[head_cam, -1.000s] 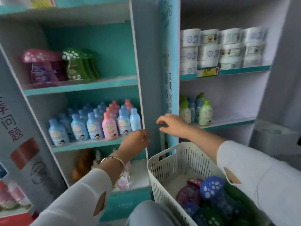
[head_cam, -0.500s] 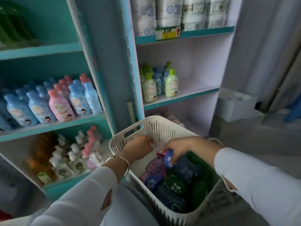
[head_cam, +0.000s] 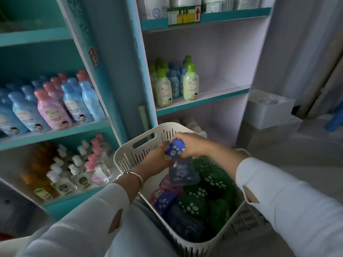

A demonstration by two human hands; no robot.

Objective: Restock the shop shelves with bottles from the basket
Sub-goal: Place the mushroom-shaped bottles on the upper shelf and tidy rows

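Nearest: both white sleeves reach forward over the basket [head_cam: 128, 158], a white slotted tub that sits close to the body, apparently so stock is in easy reach. Inside, spotted-cap bottles lie heaped: green bottles [head_cam: 193, 204] to the right, blue and pink ones to the left. Task item: blue bottle [head_cam: 182, 172], raised clear of the heap, above the basket's far half, roughly upright. Right hand [head_cam: 194, 145] grips it from above, fingers [head_cam: 185, 140] curled over the spotted cap; judged a lifting hold, since the cap is the widest purchase. Left hand [head_cam: 157, 160], with a bracelet [head_cam: 137, 179] at the wrist, lies against the neck below the cap, probably steadying the bottle. Its fingers are hidden behind the bottle: cannot tell whether they close round it. Step judged: pick-out under way, placing not yet begun. Beyond: left shelving carries blue and pink bottles [head_cam: 53, 112], with pump bottles [head_cam: 79, 175] below. Right shelf [head_cam: 222, 88] holds green-capped bottles [head_cam: 190, 84] at its left end, bare board beside them.
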